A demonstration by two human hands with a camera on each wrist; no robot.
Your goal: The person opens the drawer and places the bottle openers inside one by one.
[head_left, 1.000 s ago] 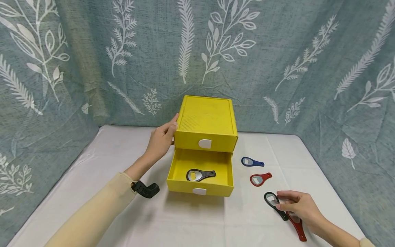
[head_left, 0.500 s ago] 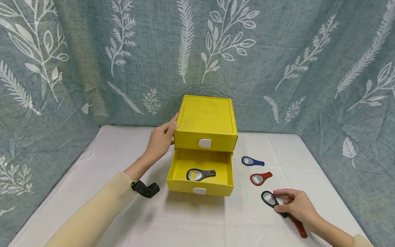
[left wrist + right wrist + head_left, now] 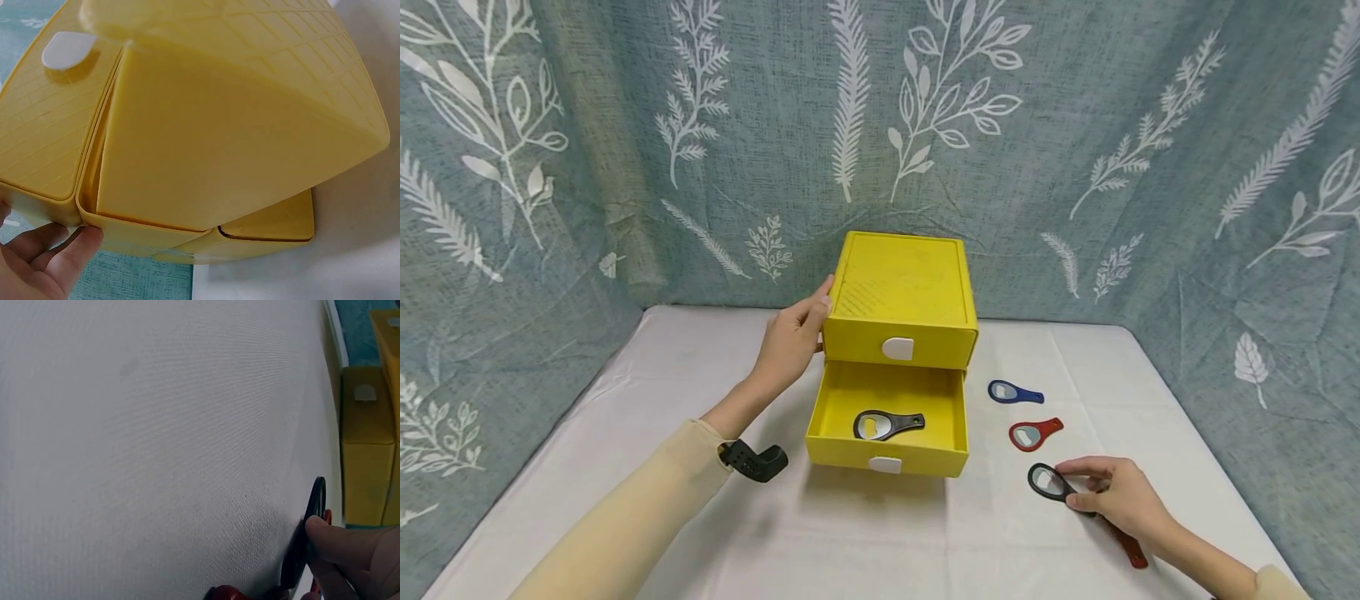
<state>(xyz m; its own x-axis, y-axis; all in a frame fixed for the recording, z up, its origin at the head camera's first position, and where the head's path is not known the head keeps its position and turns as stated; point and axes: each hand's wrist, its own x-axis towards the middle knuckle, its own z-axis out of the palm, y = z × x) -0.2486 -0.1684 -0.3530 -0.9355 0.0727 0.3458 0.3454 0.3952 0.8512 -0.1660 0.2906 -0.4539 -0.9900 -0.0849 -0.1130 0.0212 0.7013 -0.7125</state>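
Observation:
A yellow two-drawer box (image 3: 901,279) stands on the white cloth with its lower drawer (image 3: 820,417) pulled out. A black bottle opener (image 3: 889,425) lies in that drawer. My left hand (image 3: 790,342) rests against the box's left side, fingers stretched along it and thumb near the top edge; in the left wrist view its fingertips touch the yellow wall. My right hand (image 3: 1120,500) pinches a second black bottle opener (image 3: 1047,482) between thumb and fingers, its handle partly hidden by the hand. Beneath that hand, a red bottle opener (image 3: 1132,550) shows only its handle end.
Right of the box lie a blue bottle opener (image 3: 1015,392) and another red bottle opener (image 3: 1035,433). A teal curtain (image 3: 760,150) with white leaf prints hangs behind and on both sides. A black strap (image 3: 752,460) sticks out from the left wrist.
My right hand has shifted slightly left, and the black bottle opener in it has slid left and turned flatter. The left hand, box and drawer have stayed in place.

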